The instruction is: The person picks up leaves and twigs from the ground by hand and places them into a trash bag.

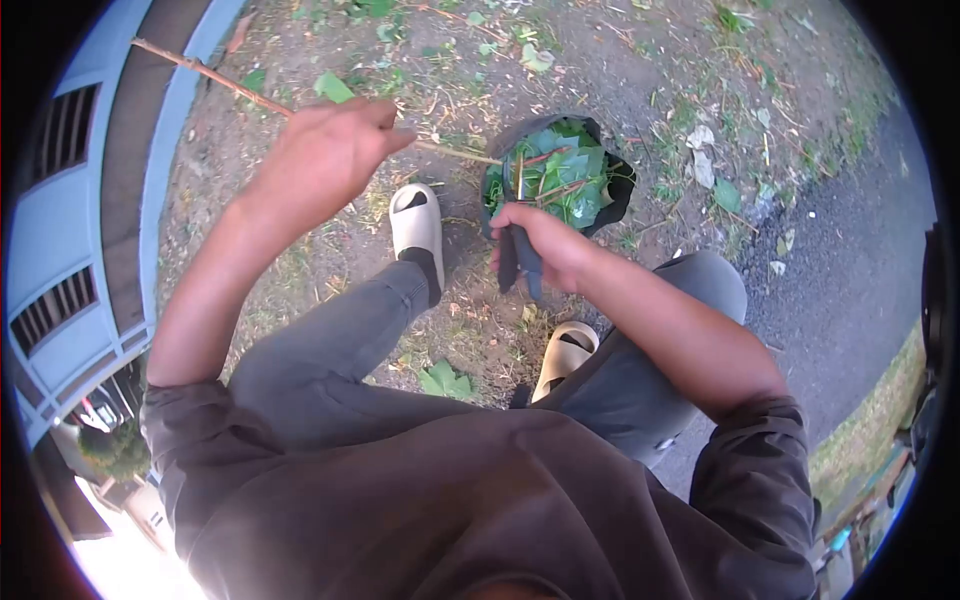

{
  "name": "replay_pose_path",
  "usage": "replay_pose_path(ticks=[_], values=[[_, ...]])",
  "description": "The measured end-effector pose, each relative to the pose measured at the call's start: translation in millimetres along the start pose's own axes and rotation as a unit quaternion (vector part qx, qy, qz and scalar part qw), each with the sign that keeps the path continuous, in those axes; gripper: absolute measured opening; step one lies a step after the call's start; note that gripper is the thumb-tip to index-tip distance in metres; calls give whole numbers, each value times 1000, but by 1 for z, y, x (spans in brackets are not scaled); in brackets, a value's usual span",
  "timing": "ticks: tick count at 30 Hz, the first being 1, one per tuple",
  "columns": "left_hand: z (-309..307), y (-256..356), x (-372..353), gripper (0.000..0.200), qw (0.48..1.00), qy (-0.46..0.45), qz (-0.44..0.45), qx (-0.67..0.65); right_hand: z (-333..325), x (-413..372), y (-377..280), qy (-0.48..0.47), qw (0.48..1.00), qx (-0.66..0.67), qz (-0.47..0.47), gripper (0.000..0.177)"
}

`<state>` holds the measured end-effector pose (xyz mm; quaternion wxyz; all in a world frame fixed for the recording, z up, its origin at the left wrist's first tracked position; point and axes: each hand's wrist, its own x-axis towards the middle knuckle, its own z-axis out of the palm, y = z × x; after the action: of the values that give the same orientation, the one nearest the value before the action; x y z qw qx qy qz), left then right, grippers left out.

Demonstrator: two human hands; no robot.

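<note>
A long thin brown stick (215, 75) runs from the upper left through my left hand (335, 150), whose fingers are closed round it. Its paler end reaches the rim of a dark round bag (622, 185) filled with green leaves (572, 175) and thin stems. My right hand (535, 245) is wrapped round the dark handles of a cutting tool (520, 262) at the near side of the bag. The tool's blades point up over the leaves, beside the stick's end; whether they touch it I cannot tell.
Bare soil with dry bits and loose leaves (445, 381) lies around my sandals (416, 225). A blue wall with dark grilles (70, 230) stands at the left. Dark paving (850, 270) runs along the right. Pale dry leaves (701, 155) lie right of the bag.
</note>
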<state>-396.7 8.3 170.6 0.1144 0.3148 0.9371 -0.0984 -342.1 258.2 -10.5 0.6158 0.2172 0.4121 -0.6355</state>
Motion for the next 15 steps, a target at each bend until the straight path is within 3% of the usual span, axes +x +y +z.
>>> replay_pose_path(ticks=[4, 9, 13, 15], values=[[-33, 30, -28, 29, 999, -9, -36, 34, 33, 4, 9, 13, 999, 41, -30, 26], [-68, 57, -58, 24, 983, -8, -185, -10, 41, 1, 10, 6, 996, 43, -75, 24], [-64, 52, -63, 22, 974, -11, -207, -88, 32, -7, 26, 59, 993, 31, -102, 23], [-72, 48, -60, 22, 986, -25, -143, -86, 25, -13, 39, 64, 987, 96, -108, 23]])
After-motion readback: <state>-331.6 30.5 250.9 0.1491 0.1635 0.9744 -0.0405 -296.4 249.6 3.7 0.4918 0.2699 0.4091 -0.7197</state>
